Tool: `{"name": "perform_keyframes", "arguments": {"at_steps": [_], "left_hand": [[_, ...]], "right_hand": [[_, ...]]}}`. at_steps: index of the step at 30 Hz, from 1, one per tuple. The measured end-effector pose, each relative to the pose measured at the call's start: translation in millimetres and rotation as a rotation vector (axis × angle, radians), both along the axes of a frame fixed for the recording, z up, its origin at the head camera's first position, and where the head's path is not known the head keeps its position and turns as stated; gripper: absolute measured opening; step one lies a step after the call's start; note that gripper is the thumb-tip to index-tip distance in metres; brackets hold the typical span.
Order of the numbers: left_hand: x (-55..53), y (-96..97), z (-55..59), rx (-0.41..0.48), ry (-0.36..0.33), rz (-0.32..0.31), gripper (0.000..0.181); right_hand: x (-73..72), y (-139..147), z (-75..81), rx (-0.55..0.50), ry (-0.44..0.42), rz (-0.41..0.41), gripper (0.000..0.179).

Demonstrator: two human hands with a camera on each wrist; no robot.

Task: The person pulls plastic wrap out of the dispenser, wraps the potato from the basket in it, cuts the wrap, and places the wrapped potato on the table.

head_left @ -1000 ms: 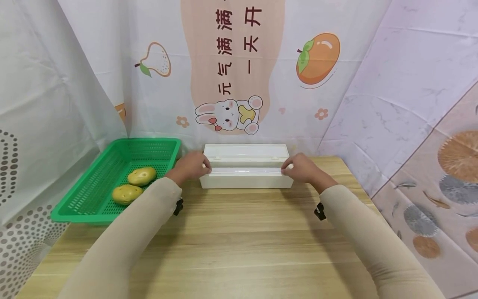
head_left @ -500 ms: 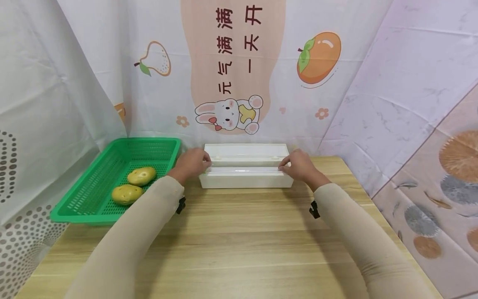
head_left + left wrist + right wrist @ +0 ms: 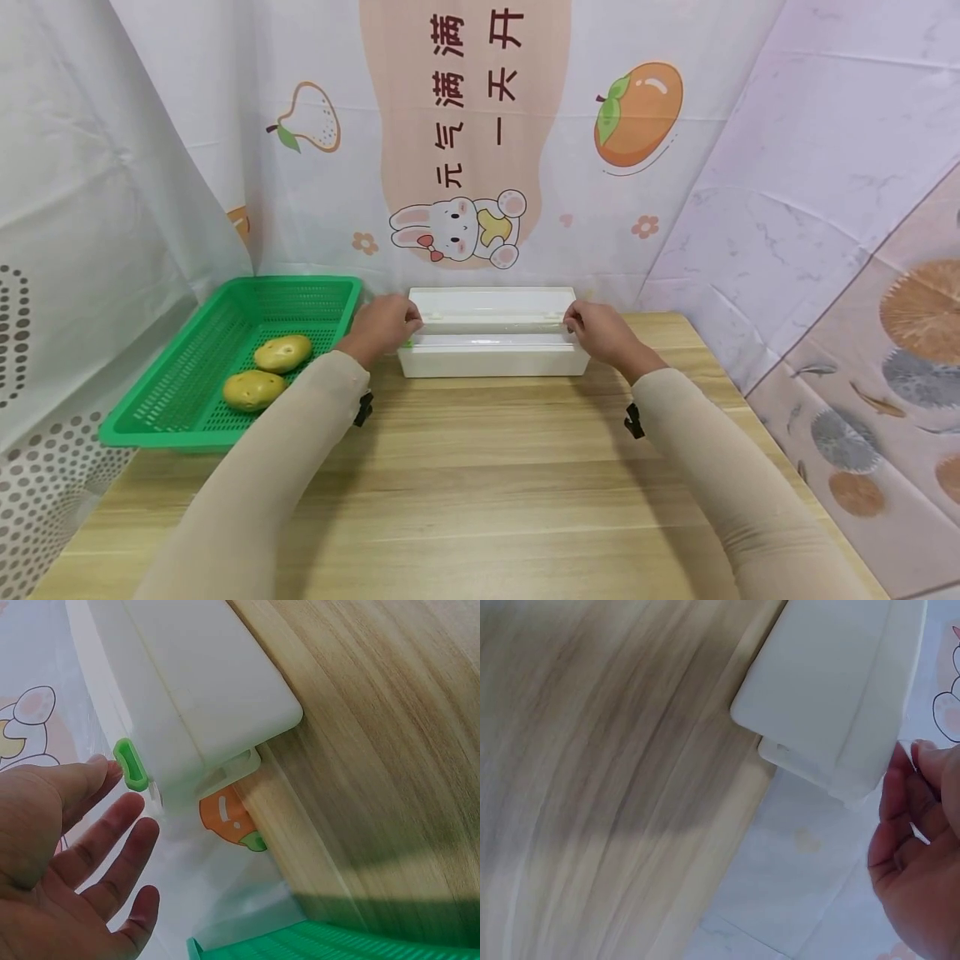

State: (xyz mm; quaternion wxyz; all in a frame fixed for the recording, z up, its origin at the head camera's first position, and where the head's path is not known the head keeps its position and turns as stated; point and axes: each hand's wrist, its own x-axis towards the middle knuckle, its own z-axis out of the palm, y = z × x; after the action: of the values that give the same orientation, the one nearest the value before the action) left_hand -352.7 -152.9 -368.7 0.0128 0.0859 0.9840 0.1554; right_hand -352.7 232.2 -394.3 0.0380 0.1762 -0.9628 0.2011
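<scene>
A long white cling film dispenser [image 3: 493, 362] stands at the back of the table, its lid [image 3: 491, 300] tipped up behind it. Faint glints of clear cling film [image 3: 525, 326] run between the two hands above the front part. At the left end, the left hand [image 3: 385, 325] pinches the film's edge with thumb and forefinger; its other fingers spread loosely in the left wrist view. Right beside those fingertips sits a green slider [image 3: 131, 765]. The right hand [image 3: 602, 332] pinches the film at the opposite end, thumb against curled fingers.
On the left, a green plastic basket [image 3: 123, 435] holds two yellow potatoes [image 3: 282, 353]. Printed curtains [image 3: 315, 200] hang close behind the dispenser and along both sides. The wooden table [image 3: 480, 500] stretches toward the person.
Both hands have risen slightly and moved back from the dispenser's front edge. The green slider, hidden earlier by the left hand, now shows, and glints of film appear between the hands.
</scene>
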Motion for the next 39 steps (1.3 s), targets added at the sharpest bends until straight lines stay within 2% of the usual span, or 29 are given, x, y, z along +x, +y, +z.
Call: {"name": "perform_keyframes", "arguments": {"at_steps": [11, 16, 21, 26, 34, 39], "left_hand": [[-2.4, -1.1, -3.2, 0.020, 0.008, -0.002, 0.018], [-2.2, -2.8, -2.7, 0.040, -0.008, 0.008, 0.018], [-0.8, -3.7, -1.3, 0.068, -0.031, 0.017, 0.019], [-3.3, -4.7, -2.2, 0.088, -0.038, 0.020, 0.018], [-6.5, -4.7, -0.8, 0.075, -0.059, 0.006, 0.019], [-6.5, -5.3, -0.4, 0.054, -0.032, -0.004, 0.019]], "right_hand": [[-2.1, 1.4, -5.6, -0.042, 0.017, 0.015, 0.015], [-5.1, -1.6, -7.0, -0.118, -0.018, 0.019, 0.013], [-7.9, -4.1, -1.2, -0.174, -0.048, 0.036, 0.016], [-9.0, -2.2, 0.9, -0.142, -0.054, 0.051, 0.019], [-5.6, -0.3, -0.1, -0.062, 0.057, 0.013, 0.011], [-3.5, 4.5, 0.2, -0.059, 0.064, 0.001, 0.011]]}}
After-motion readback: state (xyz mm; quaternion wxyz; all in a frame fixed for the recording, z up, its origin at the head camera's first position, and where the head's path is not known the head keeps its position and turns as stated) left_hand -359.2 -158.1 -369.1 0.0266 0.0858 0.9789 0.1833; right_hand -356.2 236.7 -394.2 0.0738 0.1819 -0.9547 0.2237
